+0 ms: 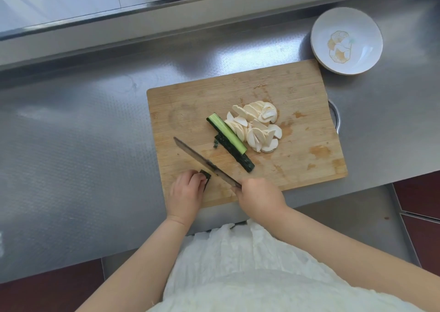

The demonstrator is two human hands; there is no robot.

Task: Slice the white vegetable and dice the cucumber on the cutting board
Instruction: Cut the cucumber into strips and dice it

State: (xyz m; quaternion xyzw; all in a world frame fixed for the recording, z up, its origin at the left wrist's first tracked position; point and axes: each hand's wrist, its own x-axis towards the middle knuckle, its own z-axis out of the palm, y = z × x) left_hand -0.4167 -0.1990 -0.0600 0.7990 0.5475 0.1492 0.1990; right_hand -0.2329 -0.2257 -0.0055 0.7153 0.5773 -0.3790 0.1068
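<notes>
A wooden cutting board lies on the steel counter. A pile of white vegetable slices sits at its middle. Beside the pile lie two long cucumber strips, one showing pale flesh, one dark skin, with a tiny green scrap to their left. My left hand holds down a short dark cucumber piece at the board's near left corner, fingers curled on it. My right hand grips the handle of a knife, whose blade runs up-left, right beside that piece.
A white bowl with a gold pattern stands off the board's far right corner. A metal ring peeks from under the board's right edge. A raised steel ledge runs along the back. The counter's front edge is close to my body.
</notes>
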